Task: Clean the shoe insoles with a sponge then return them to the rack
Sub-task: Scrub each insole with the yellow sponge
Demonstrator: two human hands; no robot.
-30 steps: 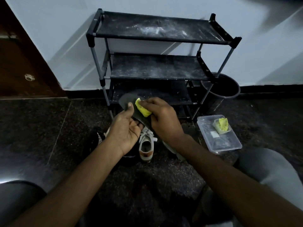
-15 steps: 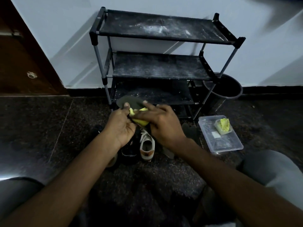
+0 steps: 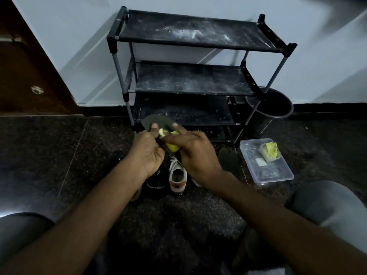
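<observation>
My left hand [image 3: 146,151] holds a dark insole [image 3: 156,122] by its lower part, thumb pressed on top, the toe end pointing away toward the rack. My right hand [image 3: 195,153] presses a yellow-green sponge [image 3: 172,146] against the insole, with the index finger stretched out over it. A second dark insole [image 3: 228,160] lies on the floor to the right of my right hand. The black three-tier shoe rack [image 3: 190,80] stands against the wall, its shelves dusty and bare.
A white sneaker [image 3: 177,173] and a black shoe [image 3: 156,181] sit on the floor under my hands. A clear plastic tub [image 3: 278,175] holding a yellow piece stands at right. A black bin [image 3: 278,104] stands beside the rack. My knees frame the bottom corners.
The sponge has slid from the insole's upper middle down toward its heel end near my left palm. My right index finger has straightened. Both hands sit slightly higher, closer to the rack.
</observation>
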